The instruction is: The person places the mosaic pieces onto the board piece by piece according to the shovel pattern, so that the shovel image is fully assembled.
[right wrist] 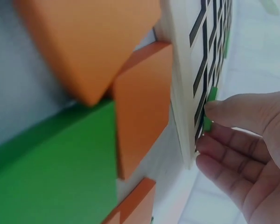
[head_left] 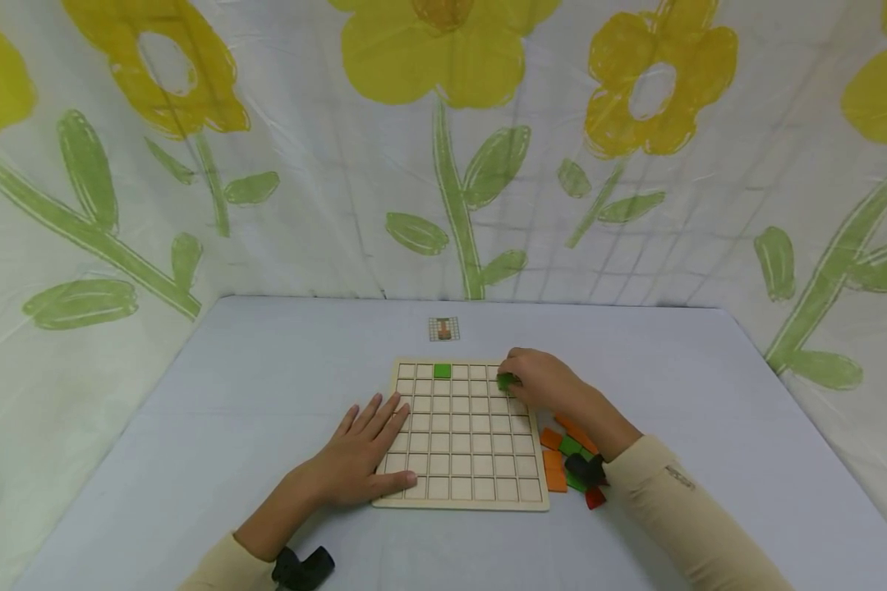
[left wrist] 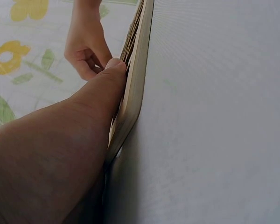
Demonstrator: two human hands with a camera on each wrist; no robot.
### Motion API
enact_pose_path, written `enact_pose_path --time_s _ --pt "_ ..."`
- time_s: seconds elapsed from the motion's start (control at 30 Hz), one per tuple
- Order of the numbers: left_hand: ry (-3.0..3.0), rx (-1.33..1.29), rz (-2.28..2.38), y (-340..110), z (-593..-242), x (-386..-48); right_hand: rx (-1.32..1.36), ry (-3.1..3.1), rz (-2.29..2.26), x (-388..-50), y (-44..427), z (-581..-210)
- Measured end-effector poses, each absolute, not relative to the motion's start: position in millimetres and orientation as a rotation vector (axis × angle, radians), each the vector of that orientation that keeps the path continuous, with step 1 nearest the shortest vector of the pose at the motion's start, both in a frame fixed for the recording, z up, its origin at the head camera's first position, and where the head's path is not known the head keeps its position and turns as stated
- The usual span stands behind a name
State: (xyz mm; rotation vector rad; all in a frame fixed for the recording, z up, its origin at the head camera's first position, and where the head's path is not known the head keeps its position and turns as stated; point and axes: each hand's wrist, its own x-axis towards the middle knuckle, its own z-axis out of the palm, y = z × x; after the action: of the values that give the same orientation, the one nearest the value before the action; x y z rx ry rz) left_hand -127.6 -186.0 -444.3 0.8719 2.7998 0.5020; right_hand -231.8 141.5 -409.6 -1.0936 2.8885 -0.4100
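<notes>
A wooden board (head_left: 461,443) with a grid of square cells lies on the table. My left hand (head_left: 358,460) rests spread on its left edge, the thumb across the lower left corner; the left wrist view shows that thumb (left wrist: 95,93) on the rim. At the board's upper right corner my right hand (head_left: 547,382) pinches a green tile (head_left: 506,381). In the right wrist view, thumb and fingers of the right hand (right wrist: 252,144) hold the green tile (right wrist: 207,122) at the grid. Another green square (head_left: 442,371) sits in the top row, third cell from the left.
Orange tiles (head_left: 554,470), green tiles (head_left: 571,446) and a red tile (head_left: 595,497) lie loose right of the board, partly under the right wrist's black camera (head_left: 585,469). A small card (head_left: 443,329) with a grid picture lies behind the board. A flowered cloth (head_left: 303,205) hangs behind the table.
</notes>
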Motion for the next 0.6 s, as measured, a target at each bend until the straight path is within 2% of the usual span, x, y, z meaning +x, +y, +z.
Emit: enact_pose_path --time_s 0.6 --pt "2.796 0.856 0.5 -186 -444 -128 -1.168 2.881 -0.348 -243 126 -408"
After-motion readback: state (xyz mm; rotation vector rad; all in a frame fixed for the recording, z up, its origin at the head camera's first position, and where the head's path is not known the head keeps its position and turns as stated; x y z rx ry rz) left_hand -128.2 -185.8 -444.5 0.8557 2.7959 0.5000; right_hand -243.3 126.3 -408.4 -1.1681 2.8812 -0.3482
